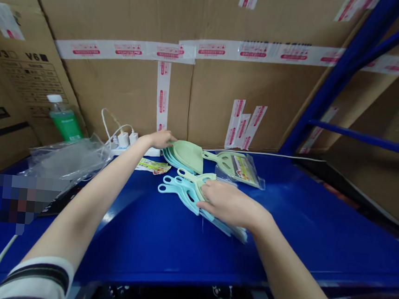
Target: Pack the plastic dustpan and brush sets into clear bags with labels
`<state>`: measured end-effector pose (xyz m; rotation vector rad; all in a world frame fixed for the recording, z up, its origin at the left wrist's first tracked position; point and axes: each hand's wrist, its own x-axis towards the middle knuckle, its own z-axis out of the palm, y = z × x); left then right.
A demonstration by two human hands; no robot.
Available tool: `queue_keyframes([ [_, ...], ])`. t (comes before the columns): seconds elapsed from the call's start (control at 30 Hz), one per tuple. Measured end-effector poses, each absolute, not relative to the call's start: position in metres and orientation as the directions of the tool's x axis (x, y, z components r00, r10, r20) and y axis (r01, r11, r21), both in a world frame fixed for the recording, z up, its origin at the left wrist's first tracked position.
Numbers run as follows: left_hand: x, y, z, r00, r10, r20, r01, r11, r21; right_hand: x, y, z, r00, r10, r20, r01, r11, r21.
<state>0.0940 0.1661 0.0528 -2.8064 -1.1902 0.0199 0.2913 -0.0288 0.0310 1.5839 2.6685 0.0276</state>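
My left hand (162, 139) reaches to the back of the table, its fingers closed at the narrow end of a light green dustpan (188, 155). That pan lies on top of several light blue dustpans (175, 159), nested beneath it. My right hand (225, 200) curls over a light green hand brush (197, 179), covering part of its head. Under and beside it are several light blue hand brushes (181, 194), ring-ended handles pointing left and pale bristles showing at the right. Behind my right hand lies a green dustpan and brush set (228, 163), partly in clear plastic wrapping.
A bottle with green liquid (67, 124) and crumpled clear plastic bags (69, 156) are at the left. White chargers (125, 139) sit in a power strip by a printed card (153, 166). Taped cardboard (219, 86) backs the blue table (141, 251); a blue metal frame (330, 96) rises right.
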Motion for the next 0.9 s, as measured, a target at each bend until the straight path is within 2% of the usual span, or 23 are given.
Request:
queue_keyframes([
  [0.1, 0.095, 0.167, 0.050, 0.656, 0.755, 0.014, 0.749, -0.648, -0.139, 0.303, -0.021, 0.037, -0.488, 0.873, -0.020, 0.858, 0.475, -0.197],
  [0.17, 0.094, 0.166, 0.050, 0.625, 0.781, 0.006, 0.770, -0.615, -0.169, 0.316, -0.010, 0.039, -0.438, 0.899, 0.016, 0.846, 0.418, -0.331],
  [0.2, 0.093, 0.166, 0.051, 0.611, 0.792, 0.002, 0.779, -0.600, -0.182, 0.324, -0.003, 0.040, -0.357, 0.933, 0.043, 0.870, 0.349, -0.348],
  [0.27, 0.094, 0.163, 0.053, 0.585, 0.811, -0.009, 0.792, -0.574, -0.207, 0.341, 0.012, 0.037, -0.065, 0.993, 0.099, 0.958, 0.090, -0.271],
  [0.33, 0.099, 0.158, 0.057, 0.565, 0.825, -0.016, 0.801, -0.553, -0.230, 0.359, 0.026, 0.030, 0.222, 0.963, 0.150, 0.954, -0.183, -0.239],
  [0.4, 0.109, 0.152, 0.061, 0.560, 0.828, -0.017, 0.799, -0.546, -0.251, 0.373, 0.038, 0.020, 0.367, 0.920, 0.137, 0.904, -0.318, -0.284],
  [0.57, 0.155, 0.129, 0.063, 0.644, 0.765, -0.017, 0.730, -0.620, -0.285, 0.396, 0.054, -0.007, 0.404, 0.909, 0.102, 0.879, -0.355, -0.320],
  [0.7, 0.198, 0.123, 0.049, 0.727, 0.682, -0.087, 0.641, -0.718, -0.272, 0.412, 0.063, -0.024, 0.430, 0.893, 0.132, 0.864, -0.365, -0.346],
  [0.9, 0.235, 0.134, 0.032, 0.758, 0.637, -0.140, 0.593, -0.763, -0.256, 0.427, 0.077, -0.041, 0.483, 0.856, 0.187, 0.840, -0.391, -0.376],
])
